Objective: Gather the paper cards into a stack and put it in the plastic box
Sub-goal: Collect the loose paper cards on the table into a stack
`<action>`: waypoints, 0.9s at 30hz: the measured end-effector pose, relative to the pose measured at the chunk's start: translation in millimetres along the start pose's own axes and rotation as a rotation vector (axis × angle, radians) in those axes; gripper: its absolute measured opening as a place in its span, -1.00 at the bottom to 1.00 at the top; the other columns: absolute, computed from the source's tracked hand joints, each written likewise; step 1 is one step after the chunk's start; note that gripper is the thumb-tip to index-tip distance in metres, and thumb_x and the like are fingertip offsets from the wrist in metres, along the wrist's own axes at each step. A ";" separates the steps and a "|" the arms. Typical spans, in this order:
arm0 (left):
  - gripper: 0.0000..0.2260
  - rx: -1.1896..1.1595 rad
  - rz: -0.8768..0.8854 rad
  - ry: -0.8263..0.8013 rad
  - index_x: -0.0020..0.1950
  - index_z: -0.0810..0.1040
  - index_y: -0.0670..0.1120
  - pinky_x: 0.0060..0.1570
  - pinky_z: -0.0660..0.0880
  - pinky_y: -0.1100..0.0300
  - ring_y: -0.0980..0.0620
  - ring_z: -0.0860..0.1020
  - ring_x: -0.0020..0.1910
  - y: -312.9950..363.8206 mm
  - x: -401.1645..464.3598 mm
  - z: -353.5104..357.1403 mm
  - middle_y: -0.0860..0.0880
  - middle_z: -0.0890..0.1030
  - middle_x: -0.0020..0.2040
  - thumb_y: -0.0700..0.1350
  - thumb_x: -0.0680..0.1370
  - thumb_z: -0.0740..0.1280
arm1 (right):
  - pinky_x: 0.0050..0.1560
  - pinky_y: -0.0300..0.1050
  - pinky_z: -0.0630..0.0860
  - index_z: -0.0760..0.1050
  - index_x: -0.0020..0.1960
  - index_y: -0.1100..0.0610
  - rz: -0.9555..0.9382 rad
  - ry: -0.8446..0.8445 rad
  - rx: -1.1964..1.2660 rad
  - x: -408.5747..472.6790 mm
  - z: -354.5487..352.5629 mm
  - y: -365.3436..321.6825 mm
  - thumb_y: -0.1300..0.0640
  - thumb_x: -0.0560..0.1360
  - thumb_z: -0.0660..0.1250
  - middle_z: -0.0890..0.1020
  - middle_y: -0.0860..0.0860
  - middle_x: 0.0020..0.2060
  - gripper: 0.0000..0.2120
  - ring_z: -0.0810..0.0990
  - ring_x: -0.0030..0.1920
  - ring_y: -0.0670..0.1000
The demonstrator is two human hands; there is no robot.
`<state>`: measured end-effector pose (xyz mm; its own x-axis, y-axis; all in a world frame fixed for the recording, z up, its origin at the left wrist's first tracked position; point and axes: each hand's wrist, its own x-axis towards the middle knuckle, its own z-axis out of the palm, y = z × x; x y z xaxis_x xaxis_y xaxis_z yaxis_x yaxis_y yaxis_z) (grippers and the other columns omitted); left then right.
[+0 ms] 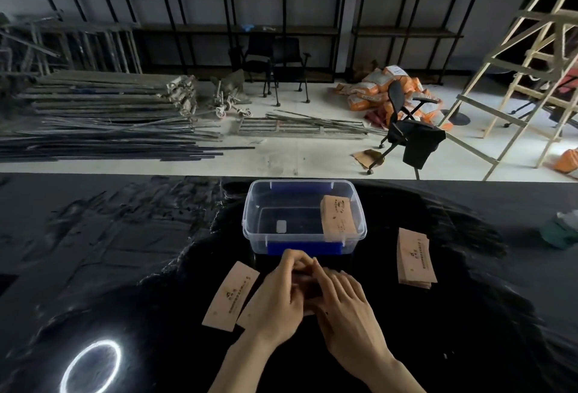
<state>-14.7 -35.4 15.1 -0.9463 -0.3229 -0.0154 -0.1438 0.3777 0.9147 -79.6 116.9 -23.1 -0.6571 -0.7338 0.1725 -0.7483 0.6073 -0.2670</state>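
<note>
Black glossy table (93, 236), a bright ring of light reflected near the front left. Clear plastic box (250, 230) with blue latches at table centre, lid off, one bundle of kraft paper cards (337, 217) leaning inside against the right wall. Just in front of the box, left hand (275, 302) and right hand (344, 305) pressed together, fingertips meeting over a few cards (305, 284) mostly hidden between them; both grips closed on those cards, though how many cannot be told. To the left of the hands, two loose cards (231, 295) flat on the table, side by side, the nearer one partly under the left hand. To the right, apart from the hands, a neat stack of cards (414, 258) flat on the table beside the box. Green cloth (563, 230) at the far right edge. Beyond the table: floor with metal poles, office chairs, orange sacks, a wooden ladder.
</note>
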 end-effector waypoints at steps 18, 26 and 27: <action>-0.57 0.333 -0.201 0.122 0.16 0.56 0.17 0.05 0.62 0.19 0.18 0.64 -0.07 -20.3 -1.4 -33.9 0.12 0.64 -0.09 -0.31 0.47 0.46 | 0.48 0.05 0.31 0.37 0.49 0.09 -0.029 0.019 -0.063 5.0 3.3 9.8 0.03 0.50 0.39 0.51 0.04 0.43 -0.42 0.40 0.48 0.06; -0.58 -0.335 -0.274 -0.053 0.27 0.56 0.03 -0.06 0.63 0.34 0.09 0.71 0.10 -5.4 -0.9 -28.5 -0.08 0.75 0.09 -0.40 0.63 0.11 | 0.57 0.03 0.13 0.14 0.60 -0.01 -0.061 -0.012 -0.029 9.9 9.2 6.3 -0.03 0.62 0.18 0.40 -0.04 0.51 -0.42 0.25 0.56 0.01; -0.61 -0.398 -0.286 0.005 0.25 0.56 0.04 -0.07 0.63 0.35 0.07 0.71 0.12 -5.6 -2.2 -26.6 -0.07 0.74 0.11 -0.37 0.66 0.11 | 0.56 0.04 0.17 0.21 0.58 -0.02 -0.070 -0.008 -0.040 10.3 10.9 6.1 -0.03 0.61 0.21 0.47 -0.04 0.44 -0.45 0.30 0.53 0.03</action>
<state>-4.2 -59.9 20.8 -0.8835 -0.3701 -0.2873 -0.2746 -0.0877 0.9575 -89.9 109.7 -33.3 -0.6021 -0.7775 0.1816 -0.7958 0.5656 -0.2165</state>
